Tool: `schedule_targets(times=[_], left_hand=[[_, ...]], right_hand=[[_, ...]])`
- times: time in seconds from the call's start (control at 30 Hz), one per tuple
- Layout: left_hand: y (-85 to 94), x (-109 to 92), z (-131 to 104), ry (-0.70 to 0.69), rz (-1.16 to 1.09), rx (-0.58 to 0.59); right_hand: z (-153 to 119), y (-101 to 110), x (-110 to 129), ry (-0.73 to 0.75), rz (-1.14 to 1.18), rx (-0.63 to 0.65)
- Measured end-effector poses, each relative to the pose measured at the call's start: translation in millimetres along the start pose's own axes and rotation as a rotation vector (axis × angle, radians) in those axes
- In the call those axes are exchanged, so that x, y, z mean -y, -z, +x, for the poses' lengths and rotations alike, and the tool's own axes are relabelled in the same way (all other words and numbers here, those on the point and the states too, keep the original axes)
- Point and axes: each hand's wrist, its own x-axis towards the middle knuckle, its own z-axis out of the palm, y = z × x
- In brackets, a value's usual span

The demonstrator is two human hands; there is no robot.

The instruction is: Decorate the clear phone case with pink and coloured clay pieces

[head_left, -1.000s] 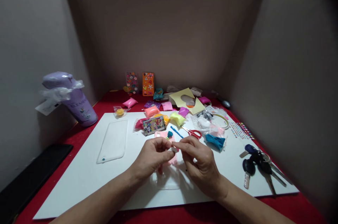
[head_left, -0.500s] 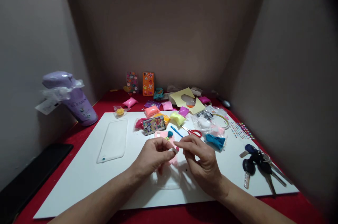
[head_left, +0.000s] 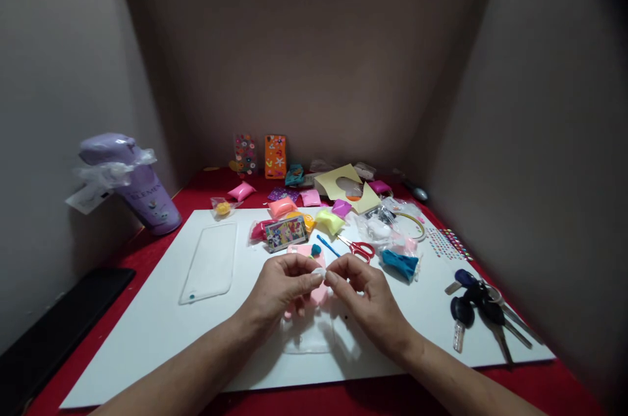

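Note:
A small piece of white clay (head_left: pixel 320 272) is pinched between the fingertips of my left hand (head_left: pixel 287 282). From the other side, the thumb and forefinger of my right hand (head_left: pixel 366 285) are closed on the same piece. Below both hands lies a clear phone case (head_left: pixel 309 337), its upper part covered in pink clay (head_left: pixel 321 295). A small teal clay shape (head_left: pixel 316 250) sits at the top of the pink area. My hands hide much of this case.
A second clear phone case (head_left: pixel 209 265) lies to the left on the white board (head_left: pixel 147 331). Behind my hands are red scissors (head_left: pixel 360 248), a blue tool (head_left: pixel 328 245) and several clay packets. Keys (head_left: pixel 478 305) rest at right, a purple bottle (head_left: pixel 147 197) at left.
My right hand's fingers have come in and closed on the white clay piece, where before they were stretched out beside it. The left hand has turned slightly and keeps its pinch.

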Motion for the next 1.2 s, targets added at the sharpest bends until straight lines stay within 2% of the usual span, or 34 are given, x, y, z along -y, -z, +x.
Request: schedule_targets(times=[0.17,0.33,0.57,0.87,1.07,1.2], left_hand=[[-0.3,2.0,0.4,0.007,0.001,0.039],[-4.2,-0.7,-1.6,-0.034,-0.023,-0.038],[-9.1,-7.3,-6.0,-0.052,0.041,-0.066],[-1.6,1.7,0.1,-0.019,-0.016,-0.002],[-3.9,1.2,-1.1,-0.01,-0.142,0.078],[-4.5,0.4,-0.9,-0.026,-0.232,0.061]], right_hand=[[0.6,-1.9,-3.3,-0.062,0.072,0.009],[1.0,-2.0,-5.0,-0.091,0.113,0.004],[1.2,-0.6,-5.2,-0.079,0.075,-0.004],[1.5,0.5,-7.5,-0.076,0.084,-0.015],[2.1,1.2,-5.3,-0.082,0.099,0.002],[1.9,0.2,-6.6,-0.094,0.147,0.028]])
